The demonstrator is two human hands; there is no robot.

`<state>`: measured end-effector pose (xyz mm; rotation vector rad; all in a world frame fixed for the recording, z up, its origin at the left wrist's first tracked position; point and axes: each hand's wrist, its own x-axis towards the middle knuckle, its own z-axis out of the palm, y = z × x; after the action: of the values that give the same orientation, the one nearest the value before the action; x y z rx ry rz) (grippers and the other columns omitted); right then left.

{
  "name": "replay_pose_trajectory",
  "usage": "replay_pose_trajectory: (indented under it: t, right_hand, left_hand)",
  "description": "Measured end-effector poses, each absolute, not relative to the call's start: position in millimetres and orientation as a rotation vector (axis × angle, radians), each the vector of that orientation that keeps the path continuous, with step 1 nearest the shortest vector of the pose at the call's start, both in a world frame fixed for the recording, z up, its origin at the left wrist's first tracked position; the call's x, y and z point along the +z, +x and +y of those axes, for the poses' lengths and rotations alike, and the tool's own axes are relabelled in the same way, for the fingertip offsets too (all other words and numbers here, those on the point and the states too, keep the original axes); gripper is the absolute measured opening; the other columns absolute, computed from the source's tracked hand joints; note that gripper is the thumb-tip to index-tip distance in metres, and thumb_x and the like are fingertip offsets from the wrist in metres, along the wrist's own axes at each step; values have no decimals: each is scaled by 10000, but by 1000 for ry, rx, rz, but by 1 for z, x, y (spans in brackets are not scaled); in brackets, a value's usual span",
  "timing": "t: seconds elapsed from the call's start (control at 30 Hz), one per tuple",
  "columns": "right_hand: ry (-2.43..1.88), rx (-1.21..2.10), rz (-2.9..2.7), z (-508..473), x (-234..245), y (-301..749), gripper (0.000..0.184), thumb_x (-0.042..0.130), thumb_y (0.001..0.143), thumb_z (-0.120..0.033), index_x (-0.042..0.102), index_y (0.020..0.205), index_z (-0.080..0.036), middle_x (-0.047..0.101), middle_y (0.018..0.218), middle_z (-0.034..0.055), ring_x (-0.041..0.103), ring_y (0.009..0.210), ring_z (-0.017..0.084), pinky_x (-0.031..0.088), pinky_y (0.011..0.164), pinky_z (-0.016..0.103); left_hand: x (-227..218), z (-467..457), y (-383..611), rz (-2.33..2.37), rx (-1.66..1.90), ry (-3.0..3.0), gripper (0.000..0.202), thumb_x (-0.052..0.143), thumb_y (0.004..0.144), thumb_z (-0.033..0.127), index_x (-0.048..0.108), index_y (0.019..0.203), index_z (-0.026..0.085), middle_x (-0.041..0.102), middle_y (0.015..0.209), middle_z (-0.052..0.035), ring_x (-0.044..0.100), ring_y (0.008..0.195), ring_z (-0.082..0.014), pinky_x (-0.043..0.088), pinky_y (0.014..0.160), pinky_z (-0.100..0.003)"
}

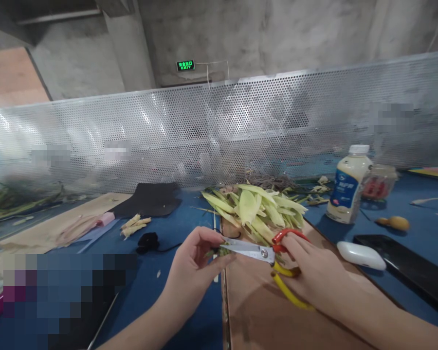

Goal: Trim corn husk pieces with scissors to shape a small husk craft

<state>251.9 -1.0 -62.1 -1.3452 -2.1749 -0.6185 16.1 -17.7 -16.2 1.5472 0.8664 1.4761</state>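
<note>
Right grip [306, 265] wrapped round scissors [265, 253] at five o'clock, blades [248, 250] aiming at nine, long axis near-level, left grip [197, 253] pinching greenery [224, 252], "EXIT" sign [185, 65] at eleven, blue-labelled bottle [346, 187] at three

Scissors [263, 253] and green plant piece [224, 251], 1 each.
Scissors: 2 silver blades, slightly parted, 1 round pivot, red and yellow handles; held nearly level, tips pointing left. Plant piece: small, dark green, at the blade tips, partly hidden.

Grey concrete wall [295, 39] behind perforated metal partition [175, 131]
</note>
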Motion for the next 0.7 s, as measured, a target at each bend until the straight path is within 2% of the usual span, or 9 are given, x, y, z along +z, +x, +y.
replay_pose_trajectory:
  t: [0.37,0.5,0.7]
  right_hand:
    - [-1340,-571,-2213,-4,-58,250,149,501,723,-290,469,834,-195,580,800,53,582,712,192,408,565,259]
    - [-1330,-533,-2188,-2,-59,251,182,498,731,-298,469,877,-194,588,832,62,588,739,200,403,555,253]
    - [-1350,-510,-2178,2,-61,252,135,492,745,-277,463,850,-198,590,802,55,589,704,188,400,561,249]
  left_hand:
    - [-16,-16,17,829,1496,1531,193,693,639,88,555,728,190,571,789,21,559,760,-107,454,705,-217]
    - [-15,-17,17,856,1472,1523,184,690,645,95,555,729,188,593,793,15,578,763,-116,466,708,-229]
    - [-16,-15,17,872,1460,1510,173,687,656,119,553,741,190,600,792,22,587,765,-113,475,713,-228]
